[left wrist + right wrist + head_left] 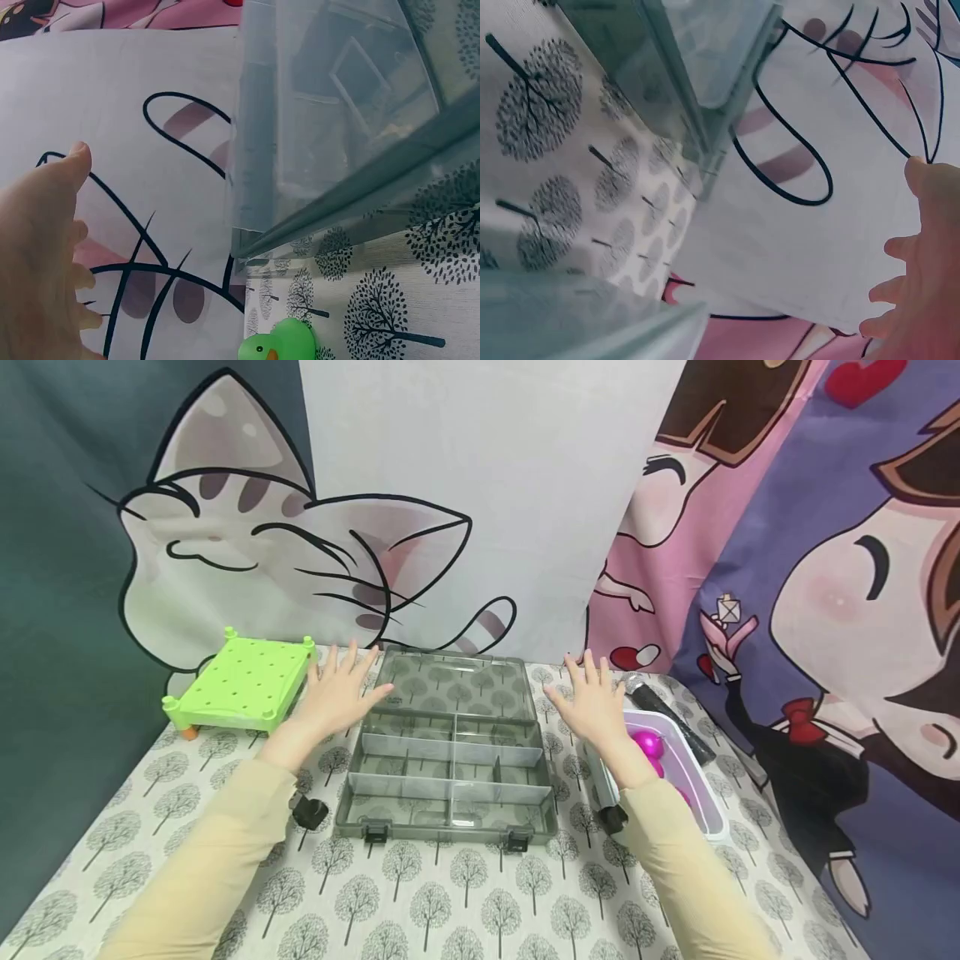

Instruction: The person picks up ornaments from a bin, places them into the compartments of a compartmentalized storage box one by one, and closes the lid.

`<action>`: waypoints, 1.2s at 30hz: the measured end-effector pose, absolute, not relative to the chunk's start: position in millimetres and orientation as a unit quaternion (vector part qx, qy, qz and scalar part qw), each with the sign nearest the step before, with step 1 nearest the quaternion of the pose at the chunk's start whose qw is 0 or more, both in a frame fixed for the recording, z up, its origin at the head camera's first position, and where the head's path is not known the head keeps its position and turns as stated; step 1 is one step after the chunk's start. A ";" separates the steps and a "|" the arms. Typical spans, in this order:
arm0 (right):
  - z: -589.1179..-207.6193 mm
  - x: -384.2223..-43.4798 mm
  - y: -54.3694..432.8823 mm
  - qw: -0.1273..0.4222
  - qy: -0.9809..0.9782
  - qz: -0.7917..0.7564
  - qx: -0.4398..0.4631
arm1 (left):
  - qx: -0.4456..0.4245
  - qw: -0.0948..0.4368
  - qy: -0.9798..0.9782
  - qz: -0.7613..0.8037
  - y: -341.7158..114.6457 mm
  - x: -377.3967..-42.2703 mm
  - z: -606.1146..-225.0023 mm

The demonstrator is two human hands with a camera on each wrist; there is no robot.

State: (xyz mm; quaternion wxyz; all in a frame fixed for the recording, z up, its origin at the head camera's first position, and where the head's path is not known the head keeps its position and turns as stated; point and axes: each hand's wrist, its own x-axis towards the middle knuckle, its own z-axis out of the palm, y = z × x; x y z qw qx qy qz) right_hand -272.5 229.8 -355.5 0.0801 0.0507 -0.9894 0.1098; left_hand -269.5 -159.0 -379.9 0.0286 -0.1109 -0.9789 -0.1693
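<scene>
A smoky clear divided box (446,835) stands on the table with its lid (457,685) laid back and its compartments bare. My left hand (335,697) is held above the table by the box's left side, fingers spread, holding nothing. On the opposite side, my right hand (595,706) hovers with spread fingers, also holding nothing, near a pale basket (708,802) of pink balls (648,744). Part of the basket is hidden by the right forearm. Both wrist views show the hands apart from the box.
A bright green perforated stand (243,681) sits at the back left. A green toy duck (289,341) shows at the bottom of the left wrist view. Behind the basket lies a dark long object (675,727). Printed cloth (495,485) hangs along the table's far edge.
</scene>
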 end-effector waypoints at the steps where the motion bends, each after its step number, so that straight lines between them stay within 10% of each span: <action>1: -353.1 -272.1 232.1 0.085 -0.989 0.113 0.053 | -0.113 0.023 -0.978 -0.173 -159.9 -269.7 -379.6; 36: -346.8 -291.7 336.8 0.020 -0.967 0.191 0.167 | -0.129 -0.034 -0.821 -0.555 -205.0 -268.4 -455.9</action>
